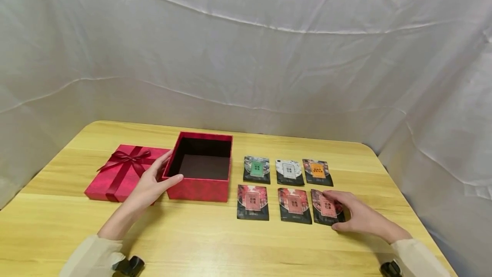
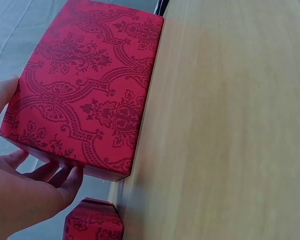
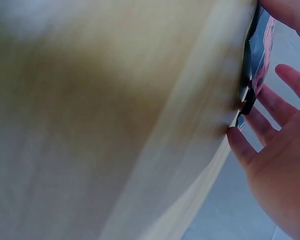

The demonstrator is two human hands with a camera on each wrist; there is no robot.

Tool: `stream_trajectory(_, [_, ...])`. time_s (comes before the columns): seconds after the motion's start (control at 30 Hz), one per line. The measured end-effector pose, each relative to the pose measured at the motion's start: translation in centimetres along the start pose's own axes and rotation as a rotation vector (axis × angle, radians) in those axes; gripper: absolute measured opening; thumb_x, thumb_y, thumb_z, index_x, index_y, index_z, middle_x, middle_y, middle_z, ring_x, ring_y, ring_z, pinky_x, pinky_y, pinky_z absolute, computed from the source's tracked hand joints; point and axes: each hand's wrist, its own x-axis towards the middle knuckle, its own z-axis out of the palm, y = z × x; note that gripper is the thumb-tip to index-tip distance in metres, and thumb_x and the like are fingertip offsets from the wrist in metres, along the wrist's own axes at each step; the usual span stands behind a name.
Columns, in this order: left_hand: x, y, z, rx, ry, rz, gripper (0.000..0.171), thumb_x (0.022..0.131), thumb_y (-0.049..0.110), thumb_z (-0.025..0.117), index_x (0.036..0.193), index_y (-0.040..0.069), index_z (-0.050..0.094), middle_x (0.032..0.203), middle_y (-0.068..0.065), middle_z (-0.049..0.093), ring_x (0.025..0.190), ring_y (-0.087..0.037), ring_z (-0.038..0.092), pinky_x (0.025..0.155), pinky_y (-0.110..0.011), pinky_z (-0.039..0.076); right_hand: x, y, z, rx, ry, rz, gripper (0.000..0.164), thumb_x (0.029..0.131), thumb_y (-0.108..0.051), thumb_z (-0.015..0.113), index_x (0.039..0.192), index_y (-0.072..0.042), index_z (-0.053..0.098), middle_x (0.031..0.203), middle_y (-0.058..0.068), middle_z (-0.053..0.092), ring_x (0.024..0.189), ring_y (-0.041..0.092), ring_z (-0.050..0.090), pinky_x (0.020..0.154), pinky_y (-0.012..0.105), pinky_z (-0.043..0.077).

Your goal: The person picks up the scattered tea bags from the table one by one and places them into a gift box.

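Note:
A deep red gift box (image 1: 200, 189) with a dark interior stands lidless on the table. My left hand (image 1: 155, 183) holds its near left corner, thumb at the front rim and fingers along the left wall; in the left wrist view that hand (image 2: 35, 195) sits against the box's patterned side (image 2: 85, 85). My right hand (image 1: 359, 215) spans the red-labelled tea packet (image 1: 328, 208) at the near right, fingertips at its far edge and thumb at its near edge. In the right wrist view the fingers of that hand (image 3: 280, 140) are spread beside the packet (image 3: 260, 47).
The box lid (image 1: 119, 176), with a dark red bow, lies left of the box. Two more red-labelled packets (image 1: 253, 202) share the near row. Behind them lie a green-labelled packet (image 1: 256, 170), a white one (image 1: 289, 172) and an orange-labelled one (image 1: 317, 172). A pale curtain (image 1: 246, 63) surrounds the table.

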Motion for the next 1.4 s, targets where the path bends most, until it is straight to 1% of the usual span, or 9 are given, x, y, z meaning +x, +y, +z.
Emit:
stream_trajectory(0.23, [0.0,0.1,0.1,0.004,-0.003,0.001,0.084,0.092,0.022,0.067,0.156,0.016,0.013,0.155,-0.020,0.023,0.139,-0.040,0.024,0.108,-0.056,0.025,-0.2,-0.5,0.1,-0.023,0.022,-0.014,0.082,0.069,-0.031,0.086,0.138,-0.003,0.051,0.134,0.020,0.052,0.118,0.042,0.047,0.091,0.064,0.037])
stream_trajectory(0.4, [0.0,0.3,0.1,0.010,-0.003,0.003,0.084,0.092,0.022,0.067,0.156,0.015,0.014,0.155,-0.020,0.022,0.139,-0.040,0.022,0.107,-0.057,0.025,-0.3,-0.8,0.1,-0.025,0.046,-0.005,0.080,0.070,-0.031,0.085,0.137,-0.003,0.051,0.134,0.020,0.052,0.116,0.040,0.046,0.090,0.064,0.039])
stream_trajectory(0.57, [0.0,0.3,0.2,0.010,-0.008,0.010,0.084,0.092,0.022,0.067,0.156,0.015,0.014,0.155,-0.020,0.021,0.140,-0.040,0.020,0.108,-0.058,0.024,-0.2,-1.0,-0.1,-0.008,0.062,0.029,0.080,0.071,-0.031,0.085,0.137,-0.002,0.050,0.133,0.021,0.051,0.117,0.042,0.044,0.089,0.067,0.038])
stream_trajectory(0.77, [0.0,0.2,0.2,0.001,-0.008,0.013,0.083,0.092,0.022,0.066,0.156,0.015,0.014,0.155,-0.020,0.022,0.140,-0.039,0.022,0.107,-0.057,0.025,0.1,-1.5,-0.4,-0.001,0.109,0.009,0.082,0.069,-0.028,0.086,0.137,-0.001,0.049,0.130,0.023,0.052,0.116,0.044,0.045,0.085,0.072,0.037])
stream_trajectory(0.9, [0.0,0.0,0.1,0.001,-0.009,0.011,0.083,0.093,0.022,0.066,0.156,0.016,0.014,0.156,-0.019,0.021,0.140,-0.039,0.020,0.107,-0.058,0.025,0.3,-1.9,-0.6,-0.007,0.105,0.010,0.081,0.071,-0.029,0.085,0.137,-0.002,0.048,0.131,0.024,0.051,0.117,0.044,0.044,0.085,0.071,0.037])
stream_trajectory(1.03, [0.0,-0.1,0.1,0.004,-0.010,0.012,0.083,0.093,0.023,0.066,0.156,0.016,0.013,0.156,-0.019,0.019,0.141,-0.039,0.019,0.107,-0.059,0.024,0.7,-2.3,-0.6,-0.005,0.092,0.016,0.080,0.073,-0.032,0.084,0.139,-0.005,0.047,0.133,0.023,0.049,0.119,0.043,0.043,0.087,0.070,0.038])
stream_trajectory(1.13, [-0.1,-0.1,0.1,0.001,-0.008,0.014,0.083,0.093,0.023,0.066,0.156,0.016,0.013,0.156,-0.019,0.020,0.140,-0.039,0.020,0.107,-0.058,0.025,1.1,-2.6,-0.5,-0.005,0.087,0.015,0.080,0.074,-0.033,0.083,0.140,-0.006,0.047,0.134,0.023,0.049,0.120,0.042,0.043,0.087,0.069,0.038])
stream_trajectory(1.33, [-0.1,-0.1,0.1,-0.007,-0.004,0.025,0.083,0.093,0.022,0.066,0.157,0.016,0.013,0.155,-0.019,0.021,0.139,-0.039,0.023,0.106,-0.057,0.026,2.4,-3.0,-0.3,0.002,0.099,-0.042,0.082,0.073,-0.028,0.083,0.141,-0.004,0.045,0.135,0.024,0.049,0.119,0.043,0.044,0.088,0.070,0.037])
stream_trajectory(1.4, [-0.2,-0.1,0.1,-0.011,-0.003,0.031,0.082,0.093,0.021,0.066,0.156,0.016,0.013,0.155,-0.019,0.022,0.139,-0.039,0.023,0.106,-0.057,0.026,2.8,-3.3,-0.4,0.009,0.093,-0.050,0.081,0.074,-0.028,0.083,0.141,-0.004,0.045,0.136,0.024,0.048,0.120,0.043,0.043,0.088,0.071,0.036])
